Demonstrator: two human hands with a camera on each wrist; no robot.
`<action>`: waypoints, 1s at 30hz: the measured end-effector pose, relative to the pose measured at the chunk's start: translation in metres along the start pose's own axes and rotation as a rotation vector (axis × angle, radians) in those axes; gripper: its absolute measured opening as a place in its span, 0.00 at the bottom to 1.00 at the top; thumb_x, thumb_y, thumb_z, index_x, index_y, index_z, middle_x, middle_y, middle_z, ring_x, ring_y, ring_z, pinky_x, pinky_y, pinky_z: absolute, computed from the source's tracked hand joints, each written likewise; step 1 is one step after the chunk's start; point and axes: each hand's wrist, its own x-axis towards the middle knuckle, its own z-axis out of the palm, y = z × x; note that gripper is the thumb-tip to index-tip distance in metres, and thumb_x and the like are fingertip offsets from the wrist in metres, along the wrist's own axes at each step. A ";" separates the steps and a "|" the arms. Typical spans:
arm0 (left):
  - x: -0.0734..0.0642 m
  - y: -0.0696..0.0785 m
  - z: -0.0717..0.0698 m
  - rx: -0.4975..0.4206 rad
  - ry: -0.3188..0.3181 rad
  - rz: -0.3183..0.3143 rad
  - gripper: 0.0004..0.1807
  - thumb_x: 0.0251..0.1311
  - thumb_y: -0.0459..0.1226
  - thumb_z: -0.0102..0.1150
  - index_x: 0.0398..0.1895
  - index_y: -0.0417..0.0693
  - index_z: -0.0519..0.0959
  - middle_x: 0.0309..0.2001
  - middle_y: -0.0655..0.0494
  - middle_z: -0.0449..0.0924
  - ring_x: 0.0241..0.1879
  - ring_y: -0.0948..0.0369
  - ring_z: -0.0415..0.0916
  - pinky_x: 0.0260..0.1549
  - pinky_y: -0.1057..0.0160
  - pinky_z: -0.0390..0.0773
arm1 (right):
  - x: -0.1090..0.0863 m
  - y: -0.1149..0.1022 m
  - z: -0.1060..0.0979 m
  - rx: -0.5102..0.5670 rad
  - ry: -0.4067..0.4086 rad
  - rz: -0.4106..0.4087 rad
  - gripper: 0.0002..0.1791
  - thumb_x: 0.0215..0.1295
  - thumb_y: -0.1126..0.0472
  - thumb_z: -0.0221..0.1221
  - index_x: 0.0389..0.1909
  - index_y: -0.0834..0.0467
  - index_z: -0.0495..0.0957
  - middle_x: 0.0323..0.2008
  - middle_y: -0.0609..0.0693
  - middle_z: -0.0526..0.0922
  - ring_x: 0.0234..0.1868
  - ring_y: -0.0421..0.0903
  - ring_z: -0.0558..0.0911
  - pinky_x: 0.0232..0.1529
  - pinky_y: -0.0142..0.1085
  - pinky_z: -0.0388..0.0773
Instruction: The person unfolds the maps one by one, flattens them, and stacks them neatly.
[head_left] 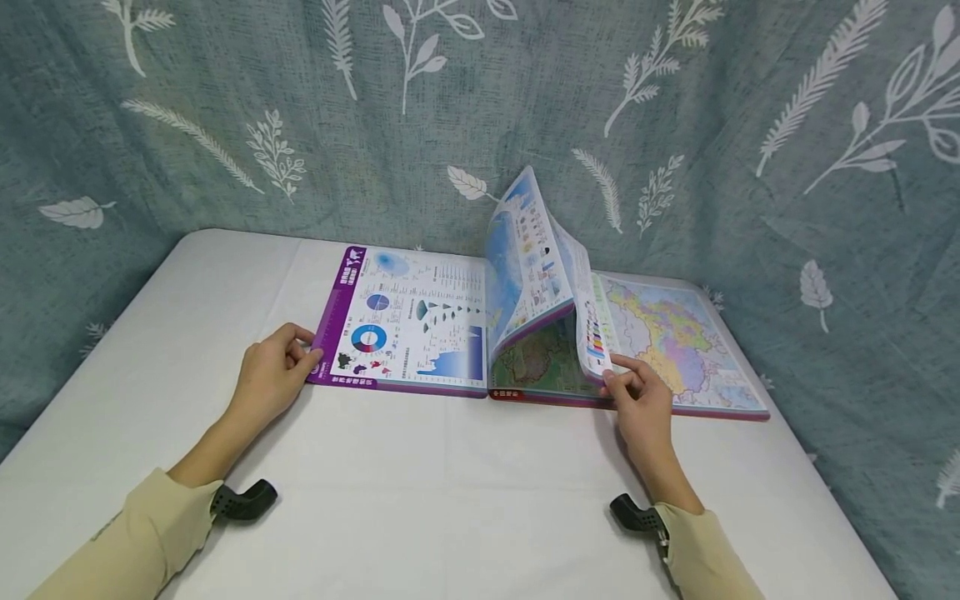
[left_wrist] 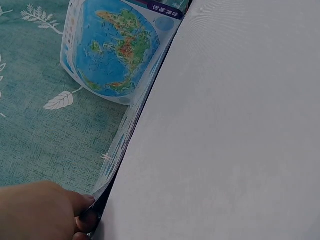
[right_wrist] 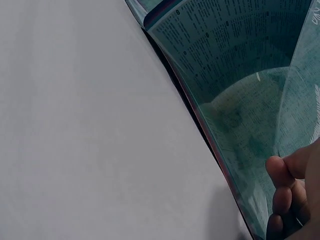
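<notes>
A glossy map booklet [head_left: 450, 287] with purple edging lies spread on the table, its left page full of charts and diagrams. My left hand [head_left: 273, 367] grips this page at its lower left corner, thumb on top. From the middle rise bent leaves [head_left: 528, 258]; a world map [left_wrist: 120, 50] shows on one in the left wrist view. My right hand [head_left: 645, 404] pinches the lower corner of a lifted leaf [head_left: 588, 325] between thumb and fingers. Beneath the raised leaves is a dark green map [head_left: 532, 362], partly hidden. A coloured map of China [head_left: 663, 333] lies flat at the right.
White cloth covers the table [head_left: 450, 492], with the booklet near its far edge. Behind and beside it hangs a blue-green curtain [head_left: 300, 125] with white leaf prints. Black camera mounts [head_left: 246, 500] sit at both wrists, by the beige sleeves [head_left: 150, 525].
</notes>
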 end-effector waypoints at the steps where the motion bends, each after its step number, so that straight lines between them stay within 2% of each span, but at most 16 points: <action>1: 0.000 0.000 0.000 0.000 0.001 0.001 0.12 0.69 0.32 0.67 0.49 0.34 0.81 0.23 0.52 0.75 0.24 0.57 0.67 0.30 0.60 0.64 | 0.000 0.001 -0.001 -0.002 0.004 0.005 0.17 0.74 0.64 0.64 0.61 0.62 0.81 0.25 0.52 0.86 0.28 0.37 0.84 0.27 0.27 0.68; 10: 0.000 0.001 -0.001 -0.001 0.002 0.004 0.11 0.68 0.33 0.67 0.49 0.34 0.81 0.22 0.52 0.74 0.24 0.57 0.67 0.30 0.60 0.64 | 0.001 0.003 -0.015 0.002 0.046 0.031 0.16 0.74 0.64 0.64 0.60 0.61 0.82 0.23 0.45 0.84 0.27 0.37 0.83 0.24 0.28 0.65; 14: -0.001 0.002 -0.002 0.001 0.002 0.002 0.11 0.68 0.32 0.67 0.49 0.34 0.81 0.22 0.52 0.75 0.24 0.57 0.67 0.30 0.60 0.64 | 0.002 0.003 -0.022 0.005 0.066 0.046 0.16 0.74 0.63 0.64 0.60 0.61 0.82 0.23 0.45 0.83 0.27 0.36 0.82 0.26 0.26 0.69; 17: -0.001 0.002 -0.002 0.002 0.002 -0.001 0.11 0.69 0.32 0.67 0.49 0.34 0.81 0.23 0.52 0.75 0.24 0.57 0.67 0.29 0.61 0.64 | 0.004 0.005 -0.029 0.005 0.080 0.078 0.17 0.75 0.62 0.64 0.61 0.61 0.82 0.24 0.46 0.84 0.28 0.36 0.83 0.30 0.25 0.75; 20: 0.000 0.001 -0.002 0.000 0.001 -0.001 0.11 0.69 0.33 0.67 0.49 0.34 0.81 0.22 0.52 0.74 0.24 0.57 0.67 0.29 0.61 0.64 | 0.006 0.008 -0.036 0.011 0.098 0.106 0.17 0.75 0.62 0.64 0.61 0.62 0.82 0.24 0.45 0.84 0.28 0.36 0.83 0.29 0.25 0.76; 30: 0.000 -0.001 -0.001 -0.004 -0.001 0.003 0.11 0.69 0.33 0.67 0.49 0.35 0.81 0.23 0.52 0.74 0.24 0.57 0.67 0.30 0.60 0.64 | 0.015 0.019 -0.054 0.025 0.121 0.124 0.18 0.74 0.63 0.64 0.61 0.62 0.82 0.23 0.44 0.85 0.28 0.35 0.84 0.23 0.28 0.66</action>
